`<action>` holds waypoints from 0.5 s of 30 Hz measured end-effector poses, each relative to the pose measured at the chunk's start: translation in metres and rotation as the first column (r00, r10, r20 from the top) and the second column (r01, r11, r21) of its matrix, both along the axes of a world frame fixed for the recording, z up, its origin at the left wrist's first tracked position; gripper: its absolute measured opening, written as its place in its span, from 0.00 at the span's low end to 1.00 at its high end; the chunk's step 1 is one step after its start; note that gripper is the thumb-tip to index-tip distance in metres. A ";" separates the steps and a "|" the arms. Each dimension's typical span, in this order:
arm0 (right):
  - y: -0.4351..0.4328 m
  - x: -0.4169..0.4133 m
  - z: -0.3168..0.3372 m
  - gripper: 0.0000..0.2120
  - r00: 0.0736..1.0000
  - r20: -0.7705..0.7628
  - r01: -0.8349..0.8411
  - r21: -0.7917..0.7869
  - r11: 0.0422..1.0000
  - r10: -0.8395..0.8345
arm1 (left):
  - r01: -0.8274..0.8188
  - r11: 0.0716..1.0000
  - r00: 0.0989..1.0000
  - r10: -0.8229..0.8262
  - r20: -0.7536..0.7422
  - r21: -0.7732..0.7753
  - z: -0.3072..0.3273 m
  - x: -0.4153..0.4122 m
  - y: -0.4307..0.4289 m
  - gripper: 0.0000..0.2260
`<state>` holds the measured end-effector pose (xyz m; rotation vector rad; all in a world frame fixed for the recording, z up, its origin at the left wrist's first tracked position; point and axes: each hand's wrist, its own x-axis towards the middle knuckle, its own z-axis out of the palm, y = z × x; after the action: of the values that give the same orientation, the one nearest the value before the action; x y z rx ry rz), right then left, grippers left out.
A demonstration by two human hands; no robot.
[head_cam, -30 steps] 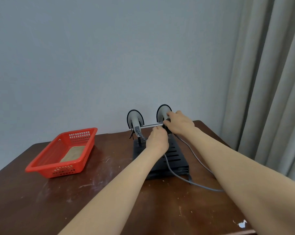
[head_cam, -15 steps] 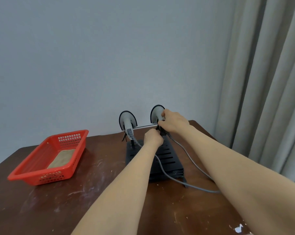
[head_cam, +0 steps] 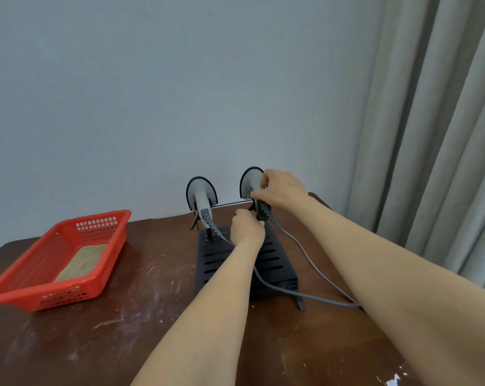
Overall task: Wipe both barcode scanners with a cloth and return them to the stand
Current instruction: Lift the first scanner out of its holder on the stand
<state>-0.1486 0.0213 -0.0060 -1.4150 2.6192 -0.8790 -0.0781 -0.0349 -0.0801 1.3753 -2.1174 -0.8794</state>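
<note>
The right hand reaches forward to the right barcode scanner. Its fingers are curled around the handle of this scanner, with the thumb on the near side, so the hand grips it firmly. The grey head of the scanner stands up just above these fingers, at the far end of the black stand.

The left hand is just below the right hand, close to the lower end of the same handle. Its fingers are curled, but only the back of the hand shows, so I cannot tell if they hold something.

The left barcode scanner sits upright on the stand, to the left of both hands and apart from them; no finger touches it. A grey cable runs from under the right fingers down over the stand and onto the desk.

Far to the left of the fingers there is a red basket on the desk, and a folded beige cloth lies flat inside it. To the right of the arms hangs a grey curtain.
</note>
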 end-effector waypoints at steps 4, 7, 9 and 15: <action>0.000 -0.001 0.001 0.14 1.000 0.025 0.001 0.004 1.000 -0.001 | 0.000 0.998 0.999 0.003 0.032 -0.066 -0.004 0.001 0.001 0.18; -0.001 -0.001 0.001 0.15 1.000 0.028 0.003 0.019 1.000 -0.003 | -0.006 0.996 0.999 0.009 0.033 -0.093 -0.006 0.001 0.000 0.19; -0.002 -0.001 0.000 0.15 1.000 0.030 0.007 0.025 1.000 -0.007 | -0.014 0.994 0.999 0.018 0.036 -0.108 -0.006 0.001 -0.002 0.19; -0.007 0.001 -0.004 0.09 0.998 0.056 0.026 0.038 0.999 -0.028 | -0.010 0.984 0.996 0.026 0.088 -0.177 -0.009 0.000 -0.004 0.15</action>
<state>-0.1478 0.0142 -0.0099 -1.3285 2.6052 -0.8559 -0.0780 -0.0390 -0.0895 1.3619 -2.1878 -0.6160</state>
